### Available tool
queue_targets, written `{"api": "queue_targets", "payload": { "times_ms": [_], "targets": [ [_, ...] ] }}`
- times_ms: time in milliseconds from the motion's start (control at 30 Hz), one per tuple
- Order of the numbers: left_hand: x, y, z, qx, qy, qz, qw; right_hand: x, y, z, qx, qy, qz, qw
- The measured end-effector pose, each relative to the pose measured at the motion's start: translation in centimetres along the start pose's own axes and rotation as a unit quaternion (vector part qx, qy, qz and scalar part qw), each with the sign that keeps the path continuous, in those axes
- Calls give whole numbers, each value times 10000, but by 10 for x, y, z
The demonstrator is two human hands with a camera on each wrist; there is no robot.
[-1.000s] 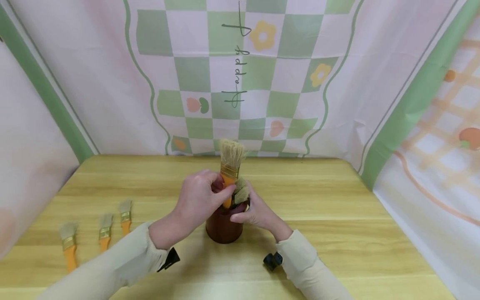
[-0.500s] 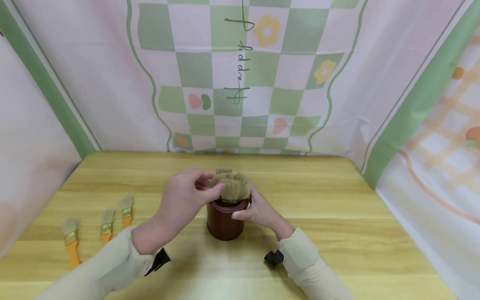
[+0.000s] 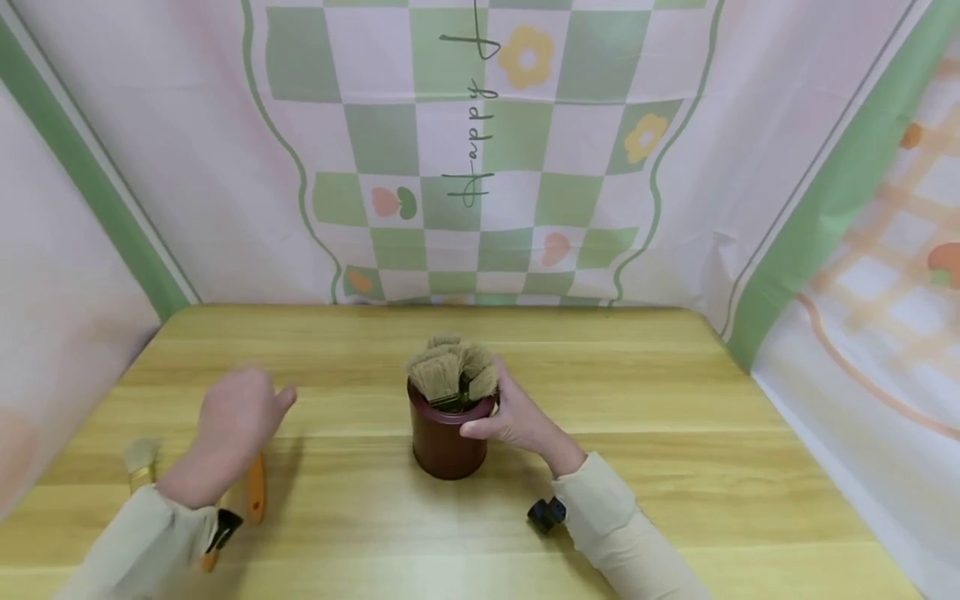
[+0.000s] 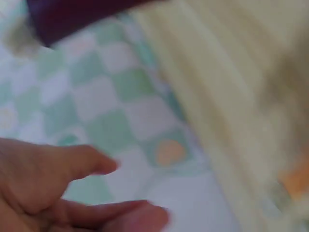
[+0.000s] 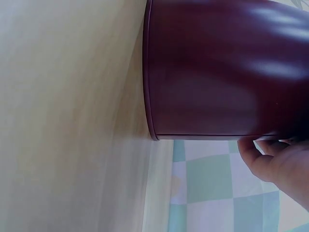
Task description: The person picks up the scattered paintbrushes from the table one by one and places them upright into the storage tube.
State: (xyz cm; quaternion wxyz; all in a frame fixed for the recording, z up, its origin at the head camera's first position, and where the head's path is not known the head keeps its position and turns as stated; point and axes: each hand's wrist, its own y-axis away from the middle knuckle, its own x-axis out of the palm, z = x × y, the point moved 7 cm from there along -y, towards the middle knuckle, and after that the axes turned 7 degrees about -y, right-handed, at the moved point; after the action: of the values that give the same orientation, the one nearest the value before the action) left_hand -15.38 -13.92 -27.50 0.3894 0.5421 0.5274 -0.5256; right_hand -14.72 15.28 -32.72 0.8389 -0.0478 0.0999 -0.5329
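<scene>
A dark red can (image 3: 448, 446) stands upright on the wooden table, with several paintbrushes (image 3: 435, 373) in it, bristles up. My right hand (image 3: 517, 417) grips the can's right side near the rim; in the right wrist view its fingers (image 5: 256, 157) curl against the can's wall. Off to the left, my left hand (image 3: 236, 421) hovers over the loose brushes. Nothing lies between its parted thumb and fingers (image 4: 140, 217) in the left wrist view. Beneath it show an orange brush handle (image 3: 256, 490) and the bristles of another paintbrush (image 3: 140, 457); the hand and sleeve hide the rest.
The wooden table (image 3: 637, 400) ends at the back against a checkered cloth (image 3: 450, 192). More printed cloth (image 3: 847, 275) hangs at the right side. A small black device (image 3: 546, 515) sits by the right cuff, and a black piece (image 3: 223, 529) is on the left cuff.
My left hand lowers a paintbrush into the can, lets go, and moves left over the loose brushes. The right hand stays on the can.
</scene>
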Motion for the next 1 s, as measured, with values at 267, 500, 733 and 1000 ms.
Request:
{"api": "queue_targets", "payload": {
  "times_ms": [267, 500, 733, 1000],
  "targets": [
    [50, 16, 41, -204, -155, 1515, 9881, 1, -1, 3, -37, 8, 68, 10000],
    [63, 11, 50, -325, -161, 1968, 9798, -2, 0, 5, -16, 30, -54, 10000],
    [68, 4, 54, -154, -172, 1835, 9827, -1, 1, 2, 20, 24, -65, 10000],
    [69, -2, 60, -357, -94, 1796, 9830, 0, 0, -1, -4, 32, -26, 10000]
  ]
}}
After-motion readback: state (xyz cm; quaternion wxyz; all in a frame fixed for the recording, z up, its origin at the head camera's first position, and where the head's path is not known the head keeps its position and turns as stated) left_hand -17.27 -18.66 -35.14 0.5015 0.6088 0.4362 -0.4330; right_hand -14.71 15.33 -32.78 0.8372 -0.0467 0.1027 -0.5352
